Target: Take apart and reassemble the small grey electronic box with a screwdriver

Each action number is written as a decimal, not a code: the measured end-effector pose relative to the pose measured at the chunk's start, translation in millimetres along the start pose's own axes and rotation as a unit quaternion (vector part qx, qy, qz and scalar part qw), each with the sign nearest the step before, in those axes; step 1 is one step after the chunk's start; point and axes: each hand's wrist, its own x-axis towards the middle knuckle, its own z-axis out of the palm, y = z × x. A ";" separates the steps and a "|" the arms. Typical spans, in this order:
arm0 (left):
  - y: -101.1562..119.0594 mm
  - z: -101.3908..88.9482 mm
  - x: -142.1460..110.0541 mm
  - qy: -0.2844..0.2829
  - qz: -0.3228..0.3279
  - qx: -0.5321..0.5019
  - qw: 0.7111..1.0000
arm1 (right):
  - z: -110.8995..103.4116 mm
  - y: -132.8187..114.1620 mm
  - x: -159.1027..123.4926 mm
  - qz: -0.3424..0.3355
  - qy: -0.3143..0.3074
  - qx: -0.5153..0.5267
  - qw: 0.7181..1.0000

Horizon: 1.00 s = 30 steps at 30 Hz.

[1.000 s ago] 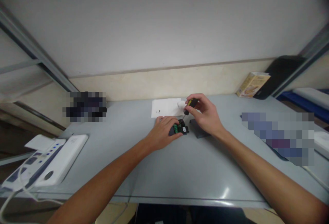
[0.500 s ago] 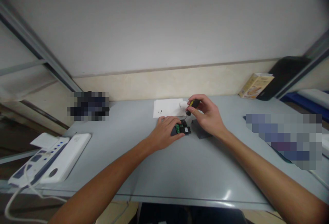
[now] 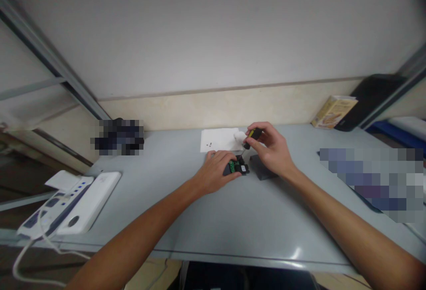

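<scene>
My left hand (image 3: 214, 172) is closed on a small black device with a green circuit board (image 3: 237, 167), pressing it to the grey table (image 3: 213, 219). My right hand (image 3: 271, 150) pinches a small screwdriver with a black and yellow handle (image 3: 253, 135), tilted, its tip down at the device. A dark grey cover piece (image 3: 261, 168) lies just right of the device, under my right hand. Behind the hands lies a white sheet of paper (image 3: 218, 139) with a few tiny dark screws (image 3: 209, 144) on it.
A white power strip with blue switches (image 3: 53, 203) and a white power bank (image 3: 89, 201) sit at the left edge, cable hanging off. A yellow box (image 3: 333, 111) and a black object (image 3: 369, 99) stand at the back right. Blurred patches lie left and right.
The view has drifted slightly, so everything sits a little to the right. Both hands keep their grips on the device and the screwdriver, with hardly any movement.
</scene>
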 end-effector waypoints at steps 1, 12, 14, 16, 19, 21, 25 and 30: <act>-0.1 0.2 0.0 0.001 0.000 0.000 1.000 | 0.0 -0.1 0.0 0.001 -0.001 -0.001 1.000; 0.4 0.1 0.2 -0.003 -0.005 0.002 1.000 | -0.4 0.6 0.0 -0.002 0.000 -0.008 1.000; 0.3 0.0 0.4 -0.005 -0.005 0.001 1.000 | -0.4 0.3 0.3 -0.003 0.000 -0.006 1.000; 0.1 -0.1 0.4 -0.004 -0.004 0.001 1.000 | -0.4 0.3 0.5 -0.003 0.000 -0.005 1.000; 0.1 -0.1 0.3 -0.002 -0.002 0.001 1.000 | -0.4 0.5 0.5 -0.004 -0.001 -0.007 1.000; 0.3 -0.1 0.1 -0.002 -0.004 0.001 1.000 | -0.2 0.2 0.3 -0.004 0.000 -0.007 1.000; 0.8 -0.2 0.0 -0.004 -0.004 0.000 1.000 | 0.3 -0.7 -0.2 -0.007 0.001 -0.006 1.000; 0.2 -0.2 0.2 -0.001 -0.002 0.001 1.000 | -0.4 0.1 0.0 -0.027 0.017 -0.017 0.999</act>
